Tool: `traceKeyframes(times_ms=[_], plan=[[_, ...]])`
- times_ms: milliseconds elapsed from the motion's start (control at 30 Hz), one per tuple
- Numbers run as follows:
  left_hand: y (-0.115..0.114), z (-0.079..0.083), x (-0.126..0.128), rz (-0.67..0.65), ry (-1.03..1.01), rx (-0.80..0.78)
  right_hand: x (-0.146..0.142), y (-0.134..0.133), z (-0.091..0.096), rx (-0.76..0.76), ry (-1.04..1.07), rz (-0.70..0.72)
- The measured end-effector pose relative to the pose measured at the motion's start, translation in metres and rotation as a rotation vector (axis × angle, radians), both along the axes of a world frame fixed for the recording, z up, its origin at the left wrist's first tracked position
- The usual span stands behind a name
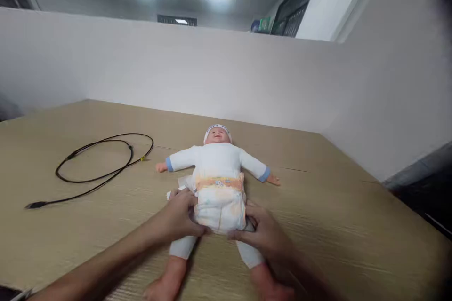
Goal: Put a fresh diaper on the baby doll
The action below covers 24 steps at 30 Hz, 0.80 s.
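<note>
A baby doll (221, 157) in a white suit with blue cuffs lies on its back, head toward the wall and arms spread. Over its lower belly and hips lies a diaper (219, 204) with an orange patterned waistband. One whitish side tab (184, 181) sticks out on the left. My left hand (181, 214) curls around the diaper's left edge at the leg, thumb below it. On the opposite edge my right hand (259, 228) grips in the same way, its thumb at the lower corner. Both hands hide parts of the doll's thighs.
A coiled black cable (130, 164) with a yellow tie lies on the wooden table (335, 207) to the left, its plug (36, 205) near the left side. A white partition wall (197, 70) stands behind the table and on the right.
</note>
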<state>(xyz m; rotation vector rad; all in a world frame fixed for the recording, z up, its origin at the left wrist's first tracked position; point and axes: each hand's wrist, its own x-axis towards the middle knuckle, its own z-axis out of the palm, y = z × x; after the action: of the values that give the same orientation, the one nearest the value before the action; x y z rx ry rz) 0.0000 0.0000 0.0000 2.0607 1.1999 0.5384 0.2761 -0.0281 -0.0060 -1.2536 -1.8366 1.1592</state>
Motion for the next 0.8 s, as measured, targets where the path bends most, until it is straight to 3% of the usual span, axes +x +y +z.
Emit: traceKeyframes(times_ms=[133, 300, 367, 433, 533, 633, 800], plan=[[0.014, 0.001, -0.015, -0.026, -0.069, -0.124, -0.007, -0.005, -0.006, -0.068, 0.096, -0.016], [0.021, -0.001, -0.019, -0.225, -0.561, -0.448, -0.004, -0.003, -0.011, -0.168, 0.258, 0.021], [0.021, -0.005, -0.017, -0.196, -0.745, -0.540, 0.001, 0.000, -0.012, -0.186, 0.296, 0.062], [0.020, -0.011, -0.014, -0.079, -0.870, -0.572, 0.006, 0.003, -0.011, -0.219, 0.334, 0.124], [0.019, -0.016, -0.010, 0.070, -0.921, -0.510, 0.016, 0.006, -0.005, -0.294, 0.343, 0.175], [0.020, -0.017, -0.009, 0.171, -0.883, -0.388, 0.028, 0.006, 0.007, -0.328, 0.205, 0.094], [0.026, -0.016, -0.017, 0.341, -0.718, -0.108, 0.036, 0.004, 0.032, -0.129, -0.052, -0.174]])
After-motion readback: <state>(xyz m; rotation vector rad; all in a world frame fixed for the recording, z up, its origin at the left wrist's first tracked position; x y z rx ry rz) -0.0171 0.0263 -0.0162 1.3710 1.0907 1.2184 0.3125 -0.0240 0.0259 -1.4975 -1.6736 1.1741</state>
